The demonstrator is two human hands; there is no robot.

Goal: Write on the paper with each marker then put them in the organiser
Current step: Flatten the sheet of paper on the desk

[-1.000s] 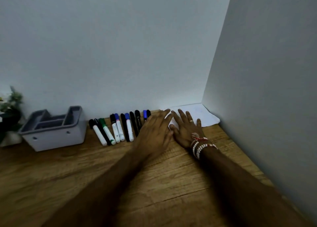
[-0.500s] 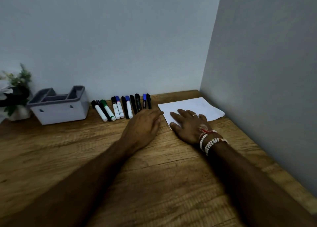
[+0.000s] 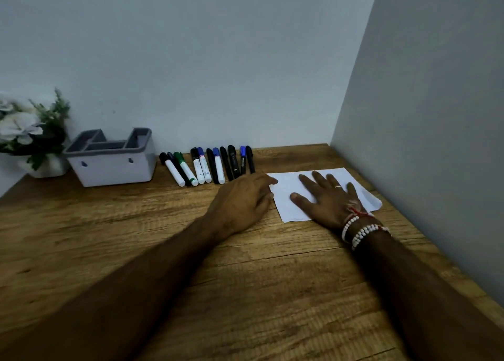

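— The markers [image 3: 210, 166]?
— Rowed just left of the paper [image 3: 368, 198], long axes running away from the person; organiser [image 3: 111, 166] further left.
— Nearer hand?
— Left hand [image 3: 242, 199], relaxed and empty, at the paper's left edge. Right hand [image 3: 327, 201] lies flat on it.

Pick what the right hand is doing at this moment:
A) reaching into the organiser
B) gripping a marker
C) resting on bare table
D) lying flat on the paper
D: the right hand lies on the white paper with fingers spread and straight, holding no marker.
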